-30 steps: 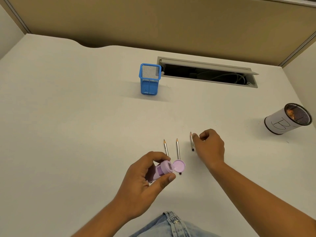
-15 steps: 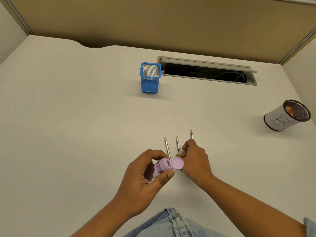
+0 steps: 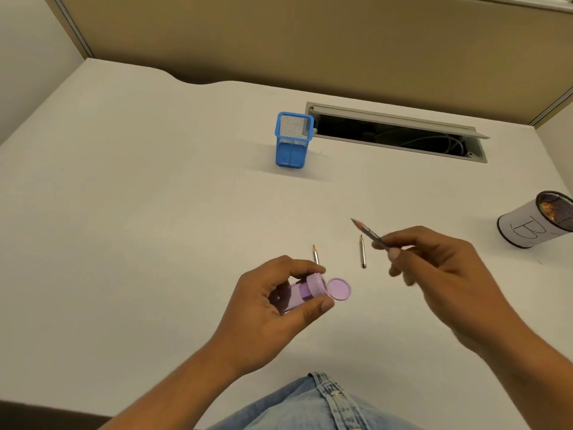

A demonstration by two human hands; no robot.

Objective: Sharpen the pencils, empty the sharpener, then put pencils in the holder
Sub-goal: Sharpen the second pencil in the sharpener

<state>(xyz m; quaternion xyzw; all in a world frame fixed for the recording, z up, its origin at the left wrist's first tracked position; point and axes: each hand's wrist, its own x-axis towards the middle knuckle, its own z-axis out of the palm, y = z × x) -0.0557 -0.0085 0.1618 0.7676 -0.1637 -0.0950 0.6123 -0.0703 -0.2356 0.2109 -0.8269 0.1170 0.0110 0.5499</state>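
My left hand [image 3: 273, 308] grips a purple barrel sharpener [image 3: 305, 290] on its side, its round lid [image 3: 338, 289] flipped open to the right. My right hand [image 3: 434, 271] pinches a short pencil [image 3: 369, 232] in the air, tip pointing up and left. Two more pencils lie on the white desk: one [image 3: 362, 252] just left of my right hand, one [image 3: 315, 254] partly hidden behind my left fingers. A blue mesh holder [image 3: 293, 139] stands upright farther back, apparently with nothing in it.
A white-wrapped mesh cup marked "B" [image 3: 533, 220] with shavings inside stands at the right edge. An open cable hatch [image 3: 400, 133] lies behind the holder. A tan partition [image 3: 310, 41] closes off the desk's back. My jeans show at the bottom.
My right hand has picked up the middle pencil from the row of three and lifted it up and to the right. My left hand still holds the sharpener in about the same place.
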